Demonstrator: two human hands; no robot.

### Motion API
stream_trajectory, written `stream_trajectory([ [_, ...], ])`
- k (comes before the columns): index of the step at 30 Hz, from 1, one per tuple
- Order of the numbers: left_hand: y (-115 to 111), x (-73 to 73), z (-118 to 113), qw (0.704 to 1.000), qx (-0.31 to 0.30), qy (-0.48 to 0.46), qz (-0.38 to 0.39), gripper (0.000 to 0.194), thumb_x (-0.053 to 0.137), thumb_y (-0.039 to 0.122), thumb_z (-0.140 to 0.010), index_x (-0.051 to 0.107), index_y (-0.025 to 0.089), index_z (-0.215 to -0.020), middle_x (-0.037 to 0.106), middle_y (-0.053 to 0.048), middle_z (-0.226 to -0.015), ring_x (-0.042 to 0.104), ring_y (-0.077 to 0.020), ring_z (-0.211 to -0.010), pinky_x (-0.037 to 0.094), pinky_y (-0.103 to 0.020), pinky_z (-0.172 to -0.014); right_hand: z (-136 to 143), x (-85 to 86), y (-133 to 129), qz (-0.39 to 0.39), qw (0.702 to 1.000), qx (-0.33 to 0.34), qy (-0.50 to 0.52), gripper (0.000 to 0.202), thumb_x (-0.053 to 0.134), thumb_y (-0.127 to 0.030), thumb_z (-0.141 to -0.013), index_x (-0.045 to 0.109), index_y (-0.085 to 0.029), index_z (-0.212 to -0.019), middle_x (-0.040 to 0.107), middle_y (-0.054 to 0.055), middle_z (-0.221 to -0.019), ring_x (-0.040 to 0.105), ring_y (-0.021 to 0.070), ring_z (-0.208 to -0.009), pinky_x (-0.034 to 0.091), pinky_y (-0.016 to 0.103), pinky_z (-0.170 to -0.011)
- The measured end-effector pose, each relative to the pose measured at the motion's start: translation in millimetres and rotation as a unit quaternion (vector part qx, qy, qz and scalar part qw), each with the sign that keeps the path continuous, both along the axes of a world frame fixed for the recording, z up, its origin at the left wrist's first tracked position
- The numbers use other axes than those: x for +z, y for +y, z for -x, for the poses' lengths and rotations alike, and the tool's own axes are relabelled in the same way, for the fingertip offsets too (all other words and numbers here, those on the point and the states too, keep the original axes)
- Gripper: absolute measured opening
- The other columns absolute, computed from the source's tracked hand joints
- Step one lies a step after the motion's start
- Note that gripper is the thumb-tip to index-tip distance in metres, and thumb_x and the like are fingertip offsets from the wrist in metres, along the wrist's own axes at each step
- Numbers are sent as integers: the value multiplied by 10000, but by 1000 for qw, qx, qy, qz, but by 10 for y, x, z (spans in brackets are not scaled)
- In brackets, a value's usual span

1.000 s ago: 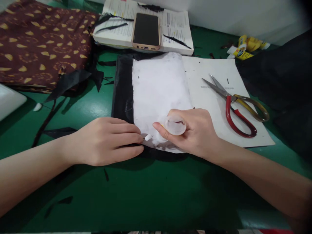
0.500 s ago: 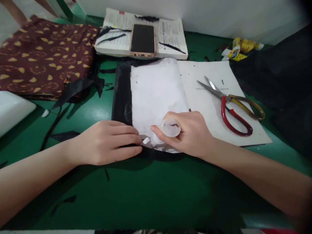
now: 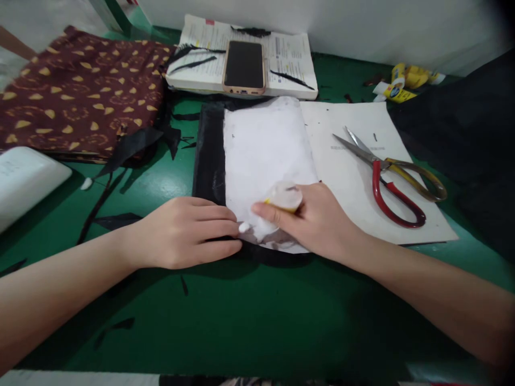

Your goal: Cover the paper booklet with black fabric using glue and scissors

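In the head view my right hand (image 3: 317, 217) is closed around a glue stick (image 3: 285, 197), its whitish round end tilted up and a strip of yellow showing. The stick's lower end rests at the bottom edge of a white sheet (image 3: 265, 145); white glue (image 3: 263, 228) is smeared there, with a small lump (image 3: 244, 228) beside my left fingertips. My left hand (image 3: 193, 233) lies flat, fingers stretched, across the lower left corner of the sheet and the black covering (image 3: 210, 155) that shows along its left side and below.
Right of the sheet, open scissors (image 3: 378, 161) lie on a pale cover (image 3: 346, 118). Behind are a phone (image 3: 243, 65) on a book (image 3: 287, 51) and yellow glue sticks (image 3: 398, 92). A patterned maroon cloth item (image 3: 92, 91), a white object (image 3: 32, 177) and black scraps (image 3: 129, 147) are at left.
The glue stick has tipped over so its yellow side shows, and its lower end has moved slightly along the sheet's bottom edge. My left hand stays in place; the whole view has shifted a little.
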State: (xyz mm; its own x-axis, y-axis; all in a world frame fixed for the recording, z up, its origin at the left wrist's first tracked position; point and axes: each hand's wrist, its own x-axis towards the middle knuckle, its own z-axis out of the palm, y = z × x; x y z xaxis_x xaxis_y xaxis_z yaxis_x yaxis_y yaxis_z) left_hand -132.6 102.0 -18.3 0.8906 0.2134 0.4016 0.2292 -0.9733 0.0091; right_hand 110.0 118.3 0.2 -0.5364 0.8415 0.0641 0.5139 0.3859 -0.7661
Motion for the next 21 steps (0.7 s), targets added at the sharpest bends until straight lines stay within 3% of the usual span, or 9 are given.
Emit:
stream_trajectory([
  [2,-6,1,6,1000,0,5,0,238,439,120,-949,667,180,-922,746,-52,-931,696,-180,-878,574,-300,-735,10,-13,20,16,999,-39,14,507,608,-533,-849,390,-188,-549,384,-60,-490,384,65,-481,277,215,-458],
  [5,-10,-12,14,1000,-2,0,4,220,455,130,-946,665,186,-917,746,-51,-926,696,-184,-906,576,-303,-758,29,-29,15,24,999,-25,12,516,597,-556,-849,397,-187,-549,393,-54,-494,389,67,-478,280,217,-456],
  [14,-12,-37,35,1000,-3,-3,12,199,464,130,-944,656,182,-937,744,-65,-912,703,-194,-916,582,-322,-785,27,-63,-10,-183,981,32,-56,456,522,-424,-927,449,-179,-549,396,-43,-469,317,74,-451,238,252,-493],
  [21,-16,-31,26,1000,-7,-14,10,188,484,126,-936,667,170,-940,750,-71,-932,704,-194,-911,590,-320,-783,-15,68,53,-214,950,135,-183,358,490,-362,-935,568,-171,-643,521,-8,-513,388,106,-468,211,290,-505],
])
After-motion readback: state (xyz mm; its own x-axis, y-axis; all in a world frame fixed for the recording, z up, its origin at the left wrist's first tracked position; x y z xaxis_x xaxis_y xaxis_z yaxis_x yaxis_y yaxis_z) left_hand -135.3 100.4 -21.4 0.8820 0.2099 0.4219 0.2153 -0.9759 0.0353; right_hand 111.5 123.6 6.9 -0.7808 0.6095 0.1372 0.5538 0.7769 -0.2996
